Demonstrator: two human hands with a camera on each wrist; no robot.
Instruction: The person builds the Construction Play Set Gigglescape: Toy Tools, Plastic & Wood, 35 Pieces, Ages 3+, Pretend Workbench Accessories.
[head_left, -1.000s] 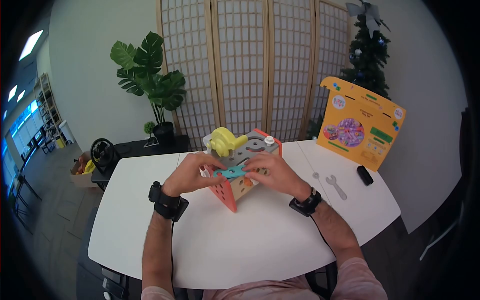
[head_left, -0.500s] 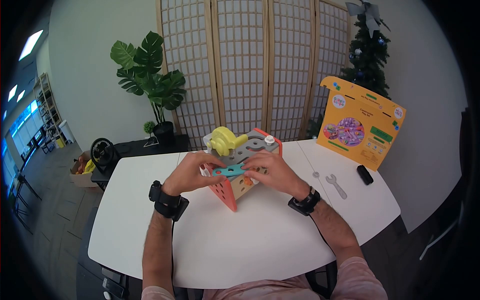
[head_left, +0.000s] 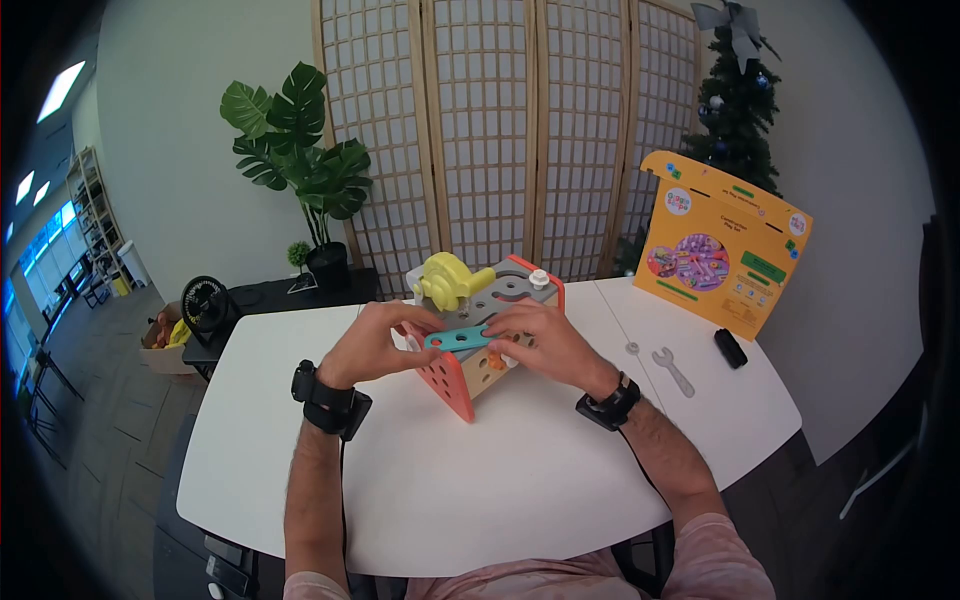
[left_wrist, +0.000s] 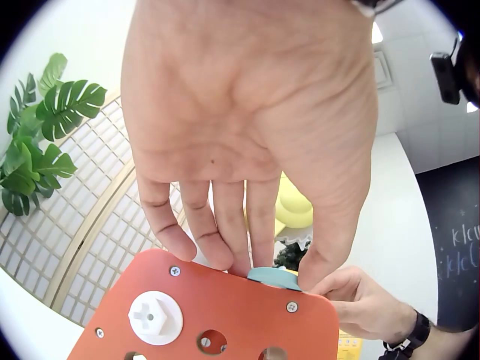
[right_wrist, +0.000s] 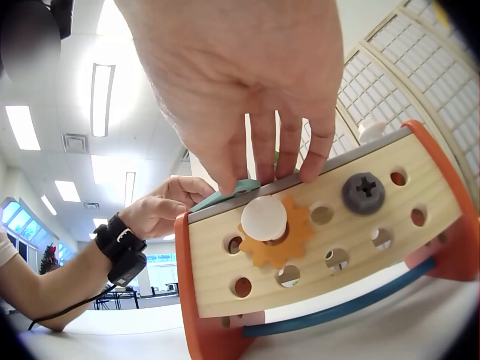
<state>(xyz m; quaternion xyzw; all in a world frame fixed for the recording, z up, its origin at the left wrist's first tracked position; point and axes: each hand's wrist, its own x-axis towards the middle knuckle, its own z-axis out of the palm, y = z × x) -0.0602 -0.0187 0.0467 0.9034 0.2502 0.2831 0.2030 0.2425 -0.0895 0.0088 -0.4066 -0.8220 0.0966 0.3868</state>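
A teal strip with holes (head_left: 462, 338) lies over the near corner of the toy workbench's grey top (head_left: 515, 290). My left hand (head_left: 372, 342) holds its left end, thumb on the near side and fingers on the far side. At the strip's right end, my right hand (head_left: 545, 345) pinches it between thumb and fingers. The left wrist view shows the strip's rounded end (left_wrist: 274, 277) above the red side panel (left_wrist: 247, 322). Below my right hand, the wooden front (right_wrist: 300, 281) carries an orange gear (right_wrist: 296, 236) under a white bolt head (right_wrist: 264, 217).
A yellow toy saw-like piece (head_left: 447, 283) stands on the workbench's far left, and a white bolt (head_left: 539, 280) on its far right. To the right on the white table (head_left: 500, 500) lie a grey toy wrench (head_left: 672, 373), a black object (head_left: 730, 350) and an upright yellow box (head_left: 725, 245).
My left hand has shifted slightly left and up, and more of the strip's left end shows. The right hand stays nearly still.
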